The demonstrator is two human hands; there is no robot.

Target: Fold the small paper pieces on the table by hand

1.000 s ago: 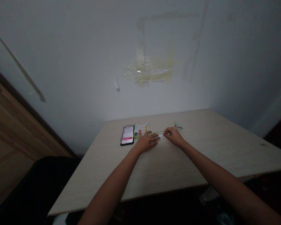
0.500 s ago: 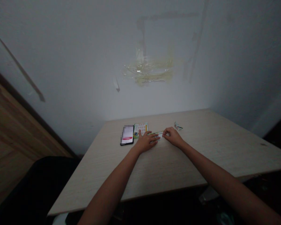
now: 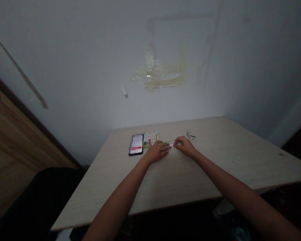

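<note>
My left hand (image 3: 156, 152) lies flat with its fingers spread, pressing on a thin, green-and-white printed strip (image 3: 169, 142). Part of that strip is hidden under the fingers. Just to the right, my right hand (image 3: 184, 146) is closed in a pinch at the strip's right end; the fingertips are too small to show the grip clearly. Behind the left hand lies a printed card or booklet (image 3: 152, 135) with rows of small pictures, partly covered by the thumb.
A phone (image 3: 136, 145) with a lit screen lies left of the booklet. Beyond my right hand sits a small crumpled wrapper (image 3: 190, 135). All of this rests on a pale wooden table (image 3: 180, 180) pushed against a wall (image 3: 90, 67) with tape remnants (image 3: 163, 77).
Almost nothing differs. My right hand has shifted very slightly to the left; my left hand stays in place.
</note>
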